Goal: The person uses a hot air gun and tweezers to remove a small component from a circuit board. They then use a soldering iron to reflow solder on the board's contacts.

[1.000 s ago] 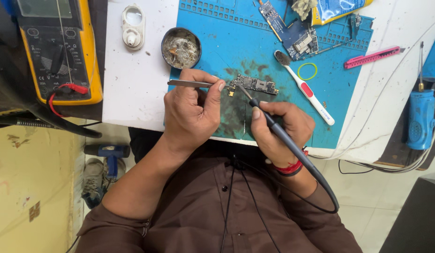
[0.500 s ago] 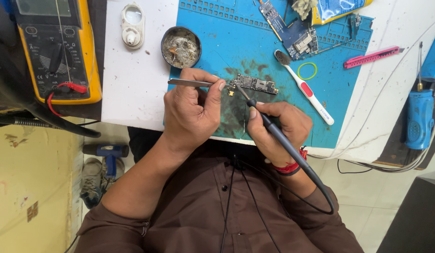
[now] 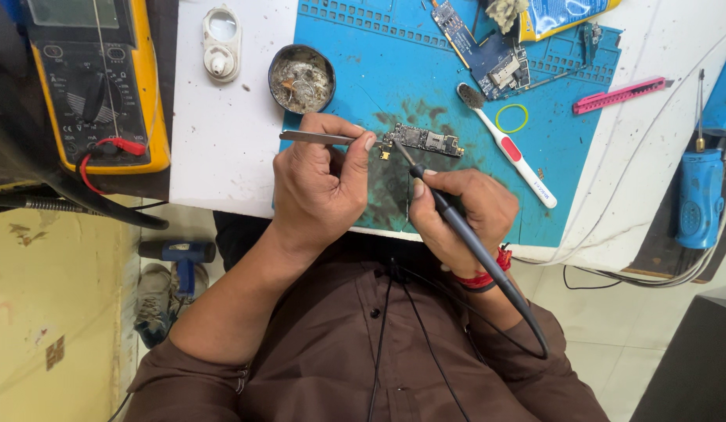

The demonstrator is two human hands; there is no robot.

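1. The small circuit board (image 3: 423,141) is seen lying flat on the blue work mat (image 3: 566,156), near the middle of the view, on the white table (image 3: 222,156).
2. The left hand (image 3: 320,184) is held at 7 o'clock from the board; its fingers (image 3: 361,142) are pinched on metal tweezers (image 3: 316,137), whose tips point toward the board's left end. Contact between the tips and the board cannot be confirmed; the spot is too small to read.
3. The right hand (image 3: 457,215) is placed at 5 o'clock from the board, fingers closed around a dark soldering iron (image 3: 457,227); its tip is brought to the board's left part.
4. A round tin (image 3: 302,78) of residue is noted at 10 o'clock from the board, just beyond the left hand.
5. A white toothbrush (image 3: 507,148) lies at 3 o'clock from the board, with a yellow ring (image 3: 511,119) beside it.
6. A yellow multimeter (image 3: 93,78) is recorded at the far left, well apart from the hands.
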